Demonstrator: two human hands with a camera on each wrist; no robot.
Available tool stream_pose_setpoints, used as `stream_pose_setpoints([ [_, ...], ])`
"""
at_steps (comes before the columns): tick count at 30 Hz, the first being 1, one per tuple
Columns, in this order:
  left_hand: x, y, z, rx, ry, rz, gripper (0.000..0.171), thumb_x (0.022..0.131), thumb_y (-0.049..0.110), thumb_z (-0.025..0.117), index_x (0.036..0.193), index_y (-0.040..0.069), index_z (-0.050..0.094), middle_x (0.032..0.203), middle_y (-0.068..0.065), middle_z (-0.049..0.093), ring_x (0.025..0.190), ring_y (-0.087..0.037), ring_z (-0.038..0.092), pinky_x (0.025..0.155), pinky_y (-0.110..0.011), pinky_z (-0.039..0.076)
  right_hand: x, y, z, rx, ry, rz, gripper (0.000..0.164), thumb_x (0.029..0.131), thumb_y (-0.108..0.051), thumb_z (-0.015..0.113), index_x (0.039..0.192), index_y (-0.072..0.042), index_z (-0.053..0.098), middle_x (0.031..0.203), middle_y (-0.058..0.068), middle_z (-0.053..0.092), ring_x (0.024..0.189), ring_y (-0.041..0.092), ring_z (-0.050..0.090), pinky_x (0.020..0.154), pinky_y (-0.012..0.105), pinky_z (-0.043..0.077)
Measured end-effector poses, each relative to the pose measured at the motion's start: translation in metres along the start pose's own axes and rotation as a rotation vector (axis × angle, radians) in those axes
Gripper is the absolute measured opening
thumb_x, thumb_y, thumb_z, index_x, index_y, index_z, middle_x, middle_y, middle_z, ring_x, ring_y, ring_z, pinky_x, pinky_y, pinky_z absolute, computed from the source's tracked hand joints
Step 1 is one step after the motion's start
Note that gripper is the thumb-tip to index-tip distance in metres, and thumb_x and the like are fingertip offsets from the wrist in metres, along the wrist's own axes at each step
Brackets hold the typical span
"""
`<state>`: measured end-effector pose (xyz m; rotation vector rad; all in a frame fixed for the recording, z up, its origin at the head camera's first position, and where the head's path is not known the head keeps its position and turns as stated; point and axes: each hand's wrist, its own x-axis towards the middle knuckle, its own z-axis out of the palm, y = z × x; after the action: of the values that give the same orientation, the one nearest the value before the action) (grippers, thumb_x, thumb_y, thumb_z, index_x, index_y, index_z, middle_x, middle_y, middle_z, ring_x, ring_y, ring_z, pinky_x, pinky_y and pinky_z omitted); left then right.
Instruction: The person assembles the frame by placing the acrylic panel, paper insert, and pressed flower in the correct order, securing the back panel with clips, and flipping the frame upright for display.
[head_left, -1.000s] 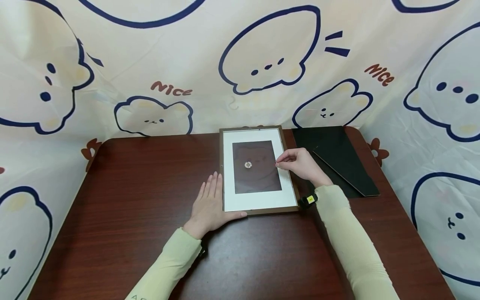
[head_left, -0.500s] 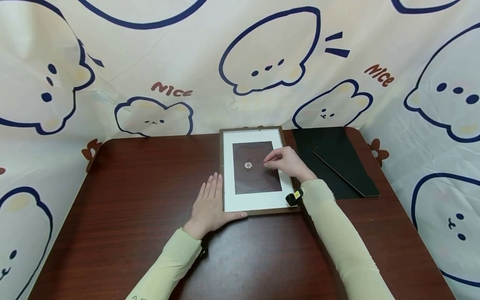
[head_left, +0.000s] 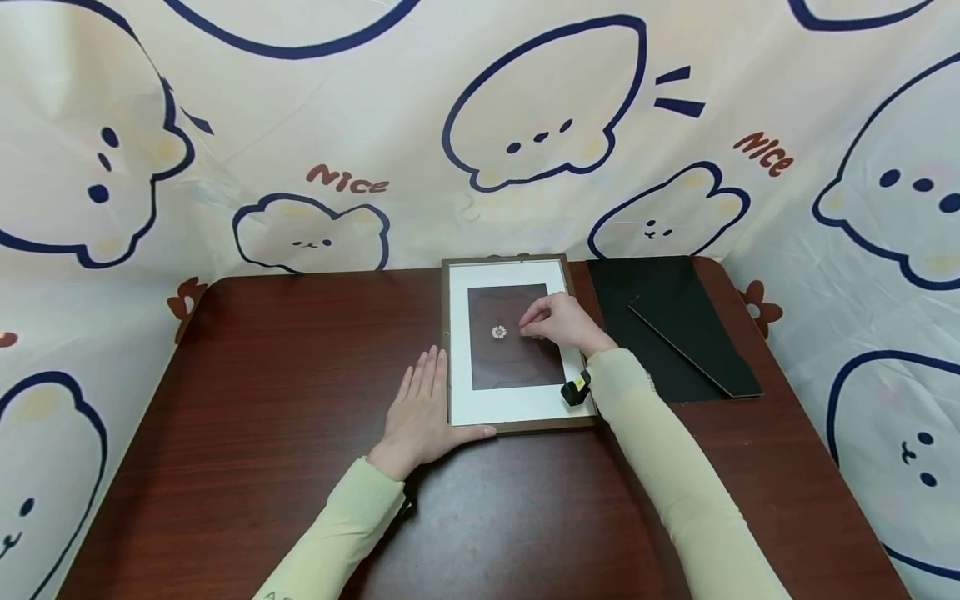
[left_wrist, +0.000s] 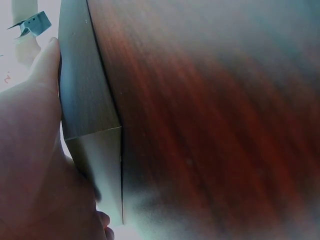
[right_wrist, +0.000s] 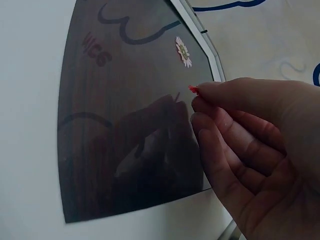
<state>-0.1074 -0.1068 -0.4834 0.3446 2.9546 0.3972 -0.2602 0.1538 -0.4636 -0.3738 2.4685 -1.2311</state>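
A picture frame [head_left: 551, 423] with a thin brown rim and a white mat lies on the table, its middle window clear over the dark wood. Within that window sits a small white pressed flower [head_left: 498, 332]. My left hand [head_left: 420, 412] rests flat at the frame's lower left corner, fingers straight along the left side and thumb along the front edge. Over the window, just right of the white flower, my right hand [head_left: 566, 323] pinches a tiny red petal-like piece [right_wrist: 193, 89] between thumb and forefinger. The right wrist view shows the piece held above the glossy surface, which mirrors the hand.
Two black boards [head_left: 697, 350] lie overlapping to the right of the frame, close to the right forearm. The brown wooden table [head_left: 300, 375] extends to the left and front. Behind it hangs a pale cloth [head_left: 420, 100] with cartoon drawings.
My right hand has moved left, from the window's right edge to nearer the white flower, still pinching. My left hand has stayed at the frame's corner.
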Motion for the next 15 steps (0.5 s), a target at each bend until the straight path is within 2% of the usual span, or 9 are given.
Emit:
stream_pose_setpoints([
  [15,0.0018,-0.003,0.0059,-0.002,0.008,0.005,0.142,0.07,0.097,0.047,0.162,0.0,0.0,0.168,-0.019,0.003,0.154,-0.03,0.002,0.123,-0.043,0.003,0.0038,-0.0006,0.0019,-0.014,0.039,0.0,0.006,0.09,-0.012,0.079,0.094,-0.008,0.077,0.084,0.005,0.073,0.075,0.022,0.068,0.066,0.034,0.056],
])
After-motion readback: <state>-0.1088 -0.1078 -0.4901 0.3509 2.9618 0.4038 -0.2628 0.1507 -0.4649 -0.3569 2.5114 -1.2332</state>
